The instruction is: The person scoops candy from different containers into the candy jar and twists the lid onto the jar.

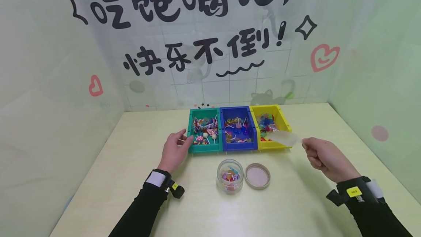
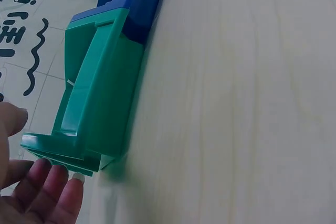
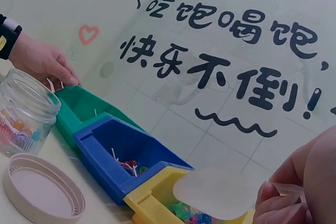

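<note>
At the left end of a joined row of bins, my left hand (image 1: 175, 151) holds the outer edge of the green bin (image 1: 205, 149), thumb at its rim. Its curled fingertips (image 2: 77, 182) lie along the bin's outer wall in the left wrist view. My right hand (image 1: 329, 159) pinches the thin handle of a translucent white spoon (image 1: 284, 138). The spoon's broad bowl (image 3: 212, 192) hangs over the front of the yellow bin (image 1: 274, 145), which contains colourful small candies. Lollipops fill the green bin; the blue bin (image 1: 240, 145) between holds more of them.
In front of the bins stands a clear jar (image 1: 230, 187), uncovered, with some wrapped candies inside. Its round pale lid (image 1: 257, 175) lies beside it on the right. Behind the light wooden table (image 1: 144, 138) hangs a printed backdrop (image 1: 210, 90), and side panels flank it.
</note>
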Demonstrator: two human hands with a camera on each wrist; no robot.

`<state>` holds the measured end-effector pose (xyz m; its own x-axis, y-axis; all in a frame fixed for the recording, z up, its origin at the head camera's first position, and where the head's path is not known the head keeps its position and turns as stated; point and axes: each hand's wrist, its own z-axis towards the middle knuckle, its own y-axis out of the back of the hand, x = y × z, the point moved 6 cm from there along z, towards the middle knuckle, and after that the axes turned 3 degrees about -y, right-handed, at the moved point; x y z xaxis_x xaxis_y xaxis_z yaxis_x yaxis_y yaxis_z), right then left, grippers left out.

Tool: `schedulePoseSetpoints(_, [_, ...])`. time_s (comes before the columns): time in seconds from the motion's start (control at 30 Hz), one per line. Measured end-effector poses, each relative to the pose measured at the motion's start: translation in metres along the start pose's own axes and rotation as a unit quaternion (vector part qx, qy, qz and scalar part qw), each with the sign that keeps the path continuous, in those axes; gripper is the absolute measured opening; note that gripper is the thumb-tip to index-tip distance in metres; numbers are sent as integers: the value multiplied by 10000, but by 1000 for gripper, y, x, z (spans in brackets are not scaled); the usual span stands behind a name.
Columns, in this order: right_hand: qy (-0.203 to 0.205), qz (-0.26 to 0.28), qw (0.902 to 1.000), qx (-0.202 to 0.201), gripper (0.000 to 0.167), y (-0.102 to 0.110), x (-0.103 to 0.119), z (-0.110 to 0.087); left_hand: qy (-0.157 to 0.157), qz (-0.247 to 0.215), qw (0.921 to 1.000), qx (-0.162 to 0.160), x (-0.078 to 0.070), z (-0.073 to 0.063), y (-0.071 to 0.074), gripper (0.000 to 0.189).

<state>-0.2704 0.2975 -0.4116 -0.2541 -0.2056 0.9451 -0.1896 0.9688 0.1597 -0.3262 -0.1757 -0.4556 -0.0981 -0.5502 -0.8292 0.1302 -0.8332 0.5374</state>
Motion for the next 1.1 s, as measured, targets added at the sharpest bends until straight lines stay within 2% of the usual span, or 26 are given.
schedulePoseSetpoints(0.17, [62,-589,9979,-261,38,5,6,6,-81,140,9999,12,2,2,-3,57])
schedulePoseSetpoints(0.37, [5,-1265,9907,-495,34,2,22,19,-157,199,9997,56,1,3,-2,54])
schedulePoseSetpoints(0.63, [-190,-2231,9722,-688,34,-7,38,40,-153,193,9991,351,2,4,-6,55])
schedulePoseSetpoints(0.7, [-291,-2270,9713,-643,32,-8,36,47,-187,177,9988,405,2,4,-7,55])
schedulePoseSetpoints(0.77, [-392,-2138,9746,-543,30,-10,32,54,-221,161,9986,452,1,4,-8,55])
schedulePoseSetpoints(0.87, [-614,-1709,9829,-312,30,-17,20,61,-231,174,9982,522,1,5,-10,55])
schedulePoseSetpoints(0.97, [-844,-1343,9872,-156,33,-28,7,68,-213,200,9978,601,2,5,-11,55])
schedulePoseSetpoints(1.1, [-1016,-1016,9891,-313,34,-44,-2,81,-197,210,9974,656,3,4,-12,56])
